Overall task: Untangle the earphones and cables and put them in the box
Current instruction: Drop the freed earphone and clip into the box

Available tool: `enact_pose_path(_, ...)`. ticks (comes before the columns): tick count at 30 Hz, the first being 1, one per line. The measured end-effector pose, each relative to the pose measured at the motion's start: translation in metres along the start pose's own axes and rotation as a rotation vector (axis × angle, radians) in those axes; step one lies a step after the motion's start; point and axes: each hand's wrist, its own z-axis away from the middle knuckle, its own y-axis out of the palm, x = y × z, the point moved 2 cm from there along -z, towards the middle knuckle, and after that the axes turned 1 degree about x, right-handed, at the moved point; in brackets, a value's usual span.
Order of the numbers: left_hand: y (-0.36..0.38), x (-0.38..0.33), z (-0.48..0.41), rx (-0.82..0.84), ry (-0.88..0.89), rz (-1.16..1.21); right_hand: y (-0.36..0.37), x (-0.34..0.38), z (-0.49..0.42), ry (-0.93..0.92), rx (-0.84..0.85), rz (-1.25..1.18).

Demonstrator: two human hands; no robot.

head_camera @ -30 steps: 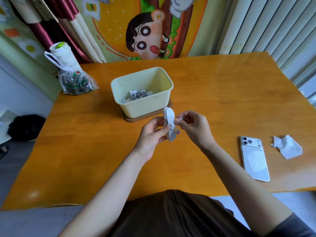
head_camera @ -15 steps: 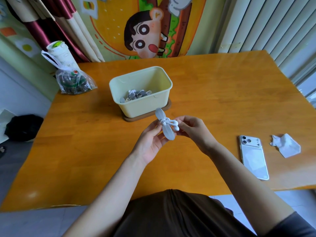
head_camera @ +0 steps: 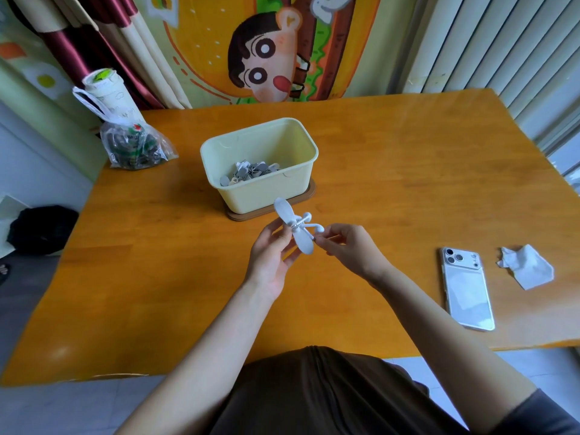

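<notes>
A white bundle of earphone cable (head_camera: 293, 227), wound into a flat coil and tied at its middle, hangs above the table just in front of the box. My left hand (head_camera: 272, 252) holds the coil from the left with thumb and fingertips. My right hand (head_camera: 342, 246) pinches the cable's free end at the coil's lower right, and an earbud loops out above those fingers. The pale yellow box (head_camera: 284, 191) stands on a brown base, with several grey and white coiled cables (head_camera: 249, 172) lying in its bottom.
A white phone (head_camera: 466, 290) lies face down on the right of the wooden table (head_camera: 157, 277), with a crumpled white tissue (head_camera: 525, 266) beside it. A clear plastic bag (head_camera: 135, 146) with a white cup sits at the far left corner.
The coil has tilted from upright to slanting, and both hands have shifted slightly toward the box. My right hand has moved to the coil's lower end, and an earbud loop now sticks out.
</notes>
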Motion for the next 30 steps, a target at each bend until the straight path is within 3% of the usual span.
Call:
enact_pose_path(4, -0.003, 0.000, 0.000, -0.056, 0.021, -0.047, -0.002, -0.003, -0.004, 0.011, -0.011, 0.137)
enact_pose_path(9, -0.003, 0.001, -0.003, -0.096, 0.058, -0.114, 0.000, 0.009, -0.004, -0.164, -0.233, 0.195)
enact_pose_path(12, 0.000, -0.002, -0.005, -0.118, 0.060, -0.134, 0.010, 0.017, -0.002, -0.255, -0.162, 0.234)
enact_pose_path(16, 0.001, -0.005, -0.013, -0.168, 0.079, -0.168, 0.023, 0.014, -0.006, -0.215, -0.086, 0.342)
enact_pose_path(25, 0.005, -0.034, -0.046, -0.172, 0.146, -0.287, 0.013, 0.032, -0.043, -0.191, -0.161, 0.216)
enact_pose_path(27, 0.005, -0.048, -0.059, -0.145, 0.222, -0.418, 0.009, 0.038, -0.058, -0.182, -0.186, 0.180)
enact_pose_path(30, 0.003, -0.071, -0.074, -0.129, 0.418, -0.851, 0.000, 0.046, -0.081, -0.169, -0.244, 0.167)
